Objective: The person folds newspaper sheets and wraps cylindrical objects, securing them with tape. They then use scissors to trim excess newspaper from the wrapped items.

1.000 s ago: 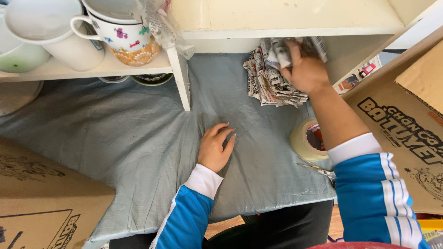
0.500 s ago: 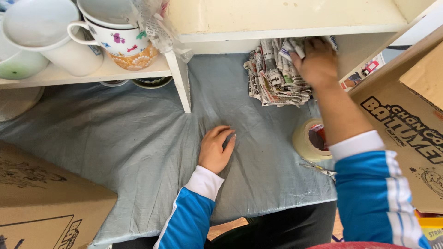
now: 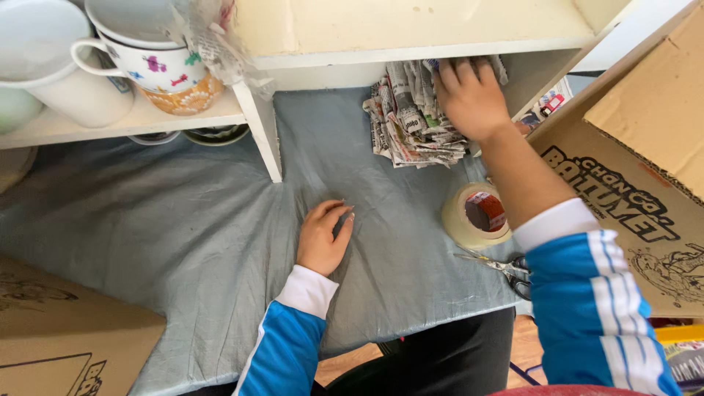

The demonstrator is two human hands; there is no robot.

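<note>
right hand [image 3: 469, 99] spread flat atop newspaper stack [image 3: 411, 121], long axis toward shelf; left hand [image 3: 324, 238] open on cloth [image 3: 183, 235]

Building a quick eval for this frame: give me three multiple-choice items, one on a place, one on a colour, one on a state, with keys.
1. Where does the roll of tape lie?
A. on the shelf beside the mugs
B. on the grey cloth, near the right forearm
C. inside the cardboard box

2. What colour are the sleeves?
A. blue with white stripes and cuffs
B. red
C. plain green

3. What is the left hand doing?
A. gripping scissors
B. lifting a mug
C. resting flat on the grey cloth, holding nothing

Key: 1 B, the roll sits on the cloth beside the scissors. 2 A, both arms show it. 3 C, its palm is down on the cloth, while the right hand is on the stack of folded newspaper.
</note>
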